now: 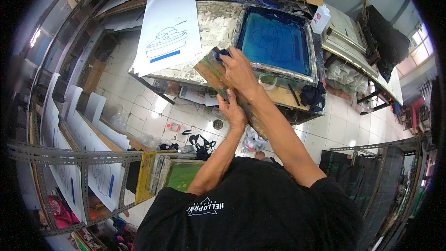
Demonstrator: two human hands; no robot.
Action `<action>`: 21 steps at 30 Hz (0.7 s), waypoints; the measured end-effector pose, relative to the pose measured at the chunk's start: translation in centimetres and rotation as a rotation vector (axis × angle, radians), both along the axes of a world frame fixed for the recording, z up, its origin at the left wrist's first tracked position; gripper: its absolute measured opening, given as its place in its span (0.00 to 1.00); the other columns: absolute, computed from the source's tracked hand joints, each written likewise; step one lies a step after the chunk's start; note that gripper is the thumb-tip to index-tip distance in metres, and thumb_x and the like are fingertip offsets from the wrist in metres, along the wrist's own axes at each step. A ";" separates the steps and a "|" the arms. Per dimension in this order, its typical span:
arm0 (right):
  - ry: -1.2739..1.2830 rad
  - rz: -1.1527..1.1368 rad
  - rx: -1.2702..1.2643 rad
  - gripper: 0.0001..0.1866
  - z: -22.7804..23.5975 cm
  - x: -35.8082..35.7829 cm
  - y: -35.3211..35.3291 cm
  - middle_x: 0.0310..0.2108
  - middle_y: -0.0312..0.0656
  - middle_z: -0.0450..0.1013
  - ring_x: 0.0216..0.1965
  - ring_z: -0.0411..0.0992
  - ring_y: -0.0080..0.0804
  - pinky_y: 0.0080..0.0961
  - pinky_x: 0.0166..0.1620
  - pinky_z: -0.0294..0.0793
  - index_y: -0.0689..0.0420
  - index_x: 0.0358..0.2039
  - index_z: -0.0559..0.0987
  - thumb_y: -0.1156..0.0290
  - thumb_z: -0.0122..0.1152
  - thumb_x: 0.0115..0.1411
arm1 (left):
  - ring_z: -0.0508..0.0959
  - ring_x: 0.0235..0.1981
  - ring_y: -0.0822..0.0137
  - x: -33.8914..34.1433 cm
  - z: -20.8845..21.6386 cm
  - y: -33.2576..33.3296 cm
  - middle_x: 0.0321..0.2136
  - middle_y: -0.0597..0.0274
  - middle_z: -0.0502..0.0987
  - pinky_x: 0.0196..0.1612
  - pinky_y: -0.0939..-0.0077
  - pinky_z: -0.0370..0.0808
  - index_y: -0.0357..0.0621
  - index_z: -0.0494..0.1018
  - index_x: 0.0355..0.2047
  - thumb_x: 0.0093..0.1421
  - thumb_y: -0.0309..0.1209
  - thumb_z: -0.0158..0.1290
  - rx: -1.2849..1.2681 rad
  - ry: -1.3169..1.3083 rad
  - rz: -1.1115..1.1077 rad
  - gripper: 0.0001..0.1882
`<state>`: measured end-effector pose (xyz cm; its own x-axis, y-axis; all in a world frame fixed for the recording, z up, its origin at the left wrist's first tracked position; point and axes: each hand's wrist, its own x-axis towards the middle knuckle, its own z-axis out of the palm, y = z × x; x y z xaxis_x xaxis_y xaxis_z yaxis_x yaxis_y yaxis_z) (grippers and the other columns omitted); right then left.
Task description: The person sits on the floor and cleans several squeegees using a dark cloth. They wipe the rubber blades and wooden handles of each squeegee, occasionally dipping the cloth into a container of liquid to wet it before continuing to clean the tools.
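A long wooden squeegee (207, 69), stained and worn, slants in front of me at the near edge of the printing table. My left hand (233, 113) grips it from the side, thumb along the wood and the other fingers mostly hidden. Bent over its far end is my right hand (239, 69), pressing a small dark blue rag (221, 54) against the wood. Just beyond lies a framed printing screen (274, 42) covered in blue ink, with a faint drawing in it. White printed sheets (169, 28) with a line drawing and a blue bar rest at the table's left.
A white tub (267, 82) sits by the screen's near edge, and a white bottle (320, 19) stands at its far right corner. Metal racks (69, 155) with more sheets line the left. A green screen (182, 175) leans beside my left arm. Bottles and scraps litter the tiled floor.
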<state>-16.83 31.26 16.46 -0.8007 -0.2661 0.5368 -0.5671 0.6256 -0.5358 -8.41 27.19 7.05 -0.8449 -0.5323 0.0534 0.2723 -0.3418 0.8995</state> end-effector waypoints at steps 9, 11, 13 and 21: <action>0.025 -0.121 -0.359 0.10 0.6 -2.2 3.1 0.26 0.50 0.73 0.26 0.72 0.36 0.28 0.31 0.69 0.67 0.35 0.80 0.75 0.61 0.54 | 0.70 0.39 0.71 -0.5 1.3 0.3 0.40 0.59 0.73 0.44 0.76 0.68 0.35 0.65 0.47 0.67 0.39 0.47 -0.018 -0.043 -0.085 0.18; -0.185 -0.077 -0.401 0.09 1.5 -2.9 3.1 0.22 0.46 0.74 0.24 0.69 0.28 0.26 0.29 0.67 0.67 0.33 0.80 0.74 0.63 0.53 | 0.70 0.40 0.71 -0.4 1.3 0.5 0.42 0.60 0.73 0.44 0.76 0.69 0.36 0.66 0.48 0.67 0.39 0.47 -0.060 -0.047 -0.110 0.18; -0.272 -0.050 -0.511 0.13 1.0 -4.6 3.1 0.16 0.50 0.72 0.17 0.67 0.26 0.30 0.24 0.65 0.67 0.24 0.79 0.68 0.67 0.51 | 0.70 0.39 0.71 -0.4 1.2 0.6 0.41 0.60 0.73 0.44 0.76 0.69 0.36 0.67 0.47 0.67 0.38 0.47 -0.135 -0.050 -0.133 0.17; -0.408 -0.105 -0.469 0.16 -1.3 -5.1 3.8 0.16 0.50 0.73 0.18 0.67 0.26 0.33 0.25 0.66 0.68 0.23 0.79 0.64 0.68 0.50 | 0.69 0.37 0.71 -1.5 1.1 0.7 0.37 0.60 0.73 0.43 0.76 0.68 0.35 0.68 0.44 0.66 0.38 0.48 -0.012 -0.038 -0.143 0.17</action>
